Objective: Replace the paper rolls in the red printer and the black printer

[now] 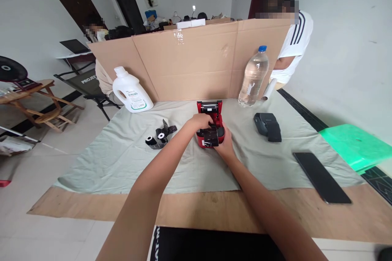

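Note:
A small red and black label printer (pixel 200 142) sits on the cloth in front of me, its lid (pixel 210 107) raised. A dark glossy strip (pixel 211 136) hangs over its front. My left hand (pixel 202 121) reaches into the printer from the left, fingers curled; what the fingertips hold inside is hidden. Around the printer's right side wraps my right hand (pixel 226 144), gripping the body. Left of the printer lie several small rolls of dark strip (pixel 157 138), partly unwound. A black device with a dark strip over its front (pixel 267 125) rests on the right.
A white jug (pixel 131 91) and a clear bottle with a blue cap (pixel 253 77) stand before an upright cardboard panel (pixel 190 65). A black tablet (pixel 321 177) lies at front right, near a green stool (pixel 357 147). Two people sit beyond the panel.

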A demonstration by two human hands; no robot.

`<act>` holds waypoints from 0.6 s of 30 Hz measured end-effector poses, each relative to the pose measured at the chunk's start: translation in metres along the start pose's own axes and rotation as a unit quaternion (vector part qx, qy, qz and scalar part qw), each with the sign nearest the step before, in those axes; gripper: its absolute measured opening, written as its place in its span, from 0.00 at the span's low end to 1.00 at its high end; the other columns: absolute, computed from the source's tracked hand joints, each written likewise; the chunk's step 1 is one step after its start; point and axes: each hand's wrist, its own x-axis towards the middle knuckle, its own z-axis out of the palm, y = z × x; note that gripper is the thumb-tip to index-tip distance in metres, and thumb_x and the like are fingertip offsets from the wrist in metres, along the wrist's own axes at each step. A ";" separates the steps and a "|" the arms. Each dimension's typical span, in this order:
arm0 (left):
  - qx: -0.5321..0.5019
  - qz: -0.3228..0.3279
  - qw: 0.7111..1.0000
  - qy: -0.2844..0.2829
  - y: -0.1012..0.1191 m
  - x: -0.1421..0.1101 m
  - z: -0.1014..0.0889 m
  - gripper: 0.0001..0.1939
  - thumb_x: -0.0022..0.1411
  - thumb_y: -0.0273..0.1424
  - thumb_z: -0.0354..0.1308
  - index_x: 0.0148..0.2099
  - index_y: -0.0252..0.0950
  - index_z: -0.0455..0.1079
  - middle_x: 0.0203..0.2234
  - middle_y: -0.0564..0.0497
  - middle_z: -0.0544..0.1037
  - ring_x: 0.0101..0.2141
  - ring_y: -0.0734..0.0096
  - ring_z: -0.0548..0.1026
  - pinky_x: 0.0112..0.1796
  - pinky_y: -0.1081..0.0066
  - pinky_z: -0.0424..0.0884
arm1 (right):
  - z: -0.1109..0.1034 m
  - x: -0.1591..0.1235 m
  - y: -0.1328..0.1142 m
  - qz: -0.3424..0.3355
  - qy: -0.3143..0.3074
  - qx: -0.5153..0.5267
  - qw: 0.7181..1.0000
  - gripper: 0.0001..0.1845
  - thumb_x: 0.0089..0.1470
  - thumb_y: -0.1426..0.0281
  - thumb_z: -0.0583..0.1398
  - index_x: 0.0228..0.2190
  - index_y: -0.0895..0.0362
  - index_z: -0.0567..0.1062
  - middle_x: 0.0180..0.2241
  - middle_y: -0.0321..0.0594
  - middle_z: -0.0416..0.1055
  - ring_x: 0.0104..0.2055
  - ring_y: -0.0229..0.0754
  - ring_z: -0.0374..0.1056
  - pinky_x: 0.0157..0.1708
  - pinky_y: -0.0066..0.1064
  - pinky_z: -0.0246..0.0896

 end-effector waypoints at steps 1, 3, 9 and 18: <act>-0.002 0.001 1.000 -0.013 0.001 0.003 0.000 0.12 0.54 0.31 0.65 0.42 0.46 0.84 0.35 0.50 0.85 0.35 0.60 0.80 0.39 0.69 0.70 | 0.000 -0.001 0.001 -0.006 0.012 -0.001 1.000 0.50 0.47 0.53 0.68 0.65 0.56 0.58 0.61 0.54 0.67 0.61 0.64 0.64 0.62 0.62 0.57; -0.001 0.001 1.000 -0.023 0.001 0.007 0.000 0.12 0.53 0.31 0.66 0.40 0.46 0.84 0.32 0.51 0.85 0.32 0.62 0.79 0.36 0.69 0.69 | 0.000 -0.002 0.004 -0.014 0.029 -0.008 0.999 0.50 0.46 0.55 0.69 0.65 0.55 0.59 0.61 0.53 0.68 0.60 0.64 0.65 0.61 0.62 0.59; -0.032 0.016 0.998 0.057 -0.008 0.000 0.006 0.14 0.52 0.32 0.67 0.42 0.48 0.84 0.38 0.53 0.86 0.39 0.60 0.80 0.38 0.70 0.70 | 0.001 -0.004 0.009 -0.004 0.025 -0.016 1.000 0.49 0.45 0.57 0.68 0.65 0.55 0.60 0.62 0.52 0.66 0.62 0.63 0.63 0.62 0.59 0.58; -0.490 0.011 0.820 0.294 -0.045 -0.055 0.037 0.23 0.50 0.39 0.72 0.48 0.35 0.82 0.40 0.45 0.84 0.33 0.68 0.79 0.34 0.70 0.75 | -0.003 -0.005 0.001 0.020 0.008 -0.016 1.000 0.51 0.46 0.56 0.70 0.66 0.54 0.59 0.63 0.51 0.64 0.65 0.60 0.59 0.64 0.58 0.56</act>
